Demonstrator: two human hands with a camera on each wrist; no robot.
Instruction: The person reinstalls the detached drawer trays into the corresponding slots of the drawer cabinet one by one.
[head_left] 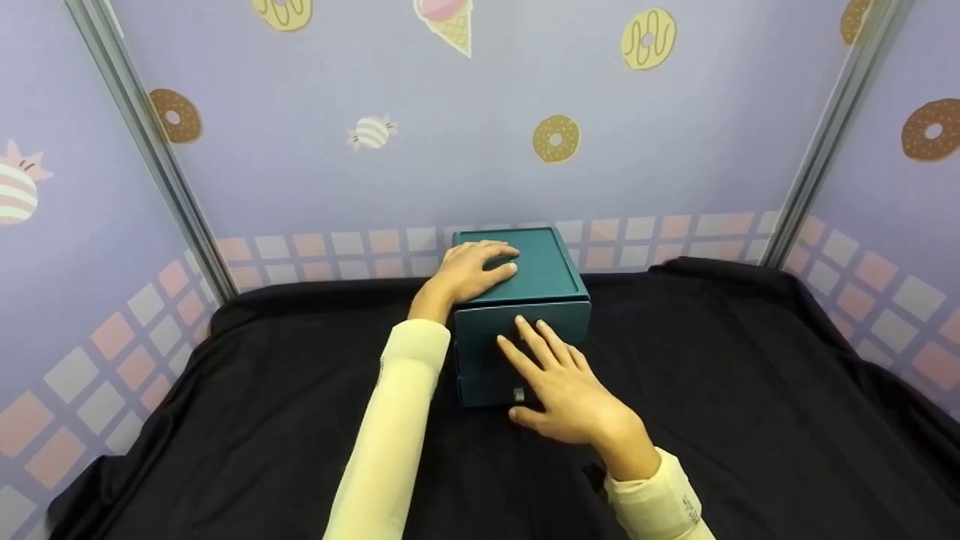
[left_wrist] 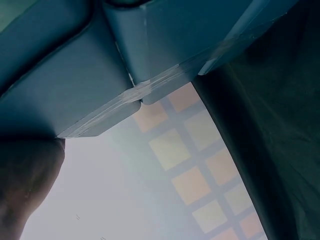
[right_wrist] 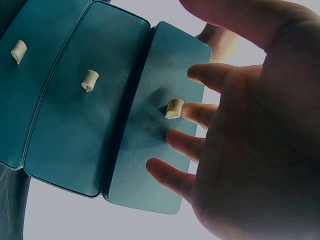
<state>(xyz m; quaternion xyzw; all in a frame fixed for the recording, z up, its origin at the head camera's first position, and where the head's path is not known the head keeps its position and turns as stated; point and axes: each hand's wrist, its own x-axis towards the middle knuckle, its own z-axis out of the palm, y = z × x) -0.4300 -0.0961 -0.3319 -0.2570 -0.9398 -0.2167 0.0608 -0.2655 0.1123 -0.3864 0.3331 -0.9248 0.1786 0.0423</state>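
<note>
A teal box with three stacked drawers (head_left: 544, 259) stands at the middle of the table. My left hand (head_left: 469, 271) rests on the left part of its top, fingers lying across the surface. In front of the box is my right hand (head_left: 566, 394), its fingers straight and spread, with the fingertips at the top drawer's front (head_left: 480, 322). Seen from the right wrist, that drawer juts out a little past the middle drawer (right_wrist: 70, 125), and one finger is right at its small pale knob (right_wrist: 174, 108). The left wrist view shows clear tape (left_wrist: 150, 87) along the box.
Black cloth (head_left: 300, 420) covers the table around the box. Behind it rises a lilac wall (head_left: 465, 180) with printed sweets and a tiled band, and metal posts (head_left: 832, 127) mark the corners. Similar panels stand at left and right.
</note>
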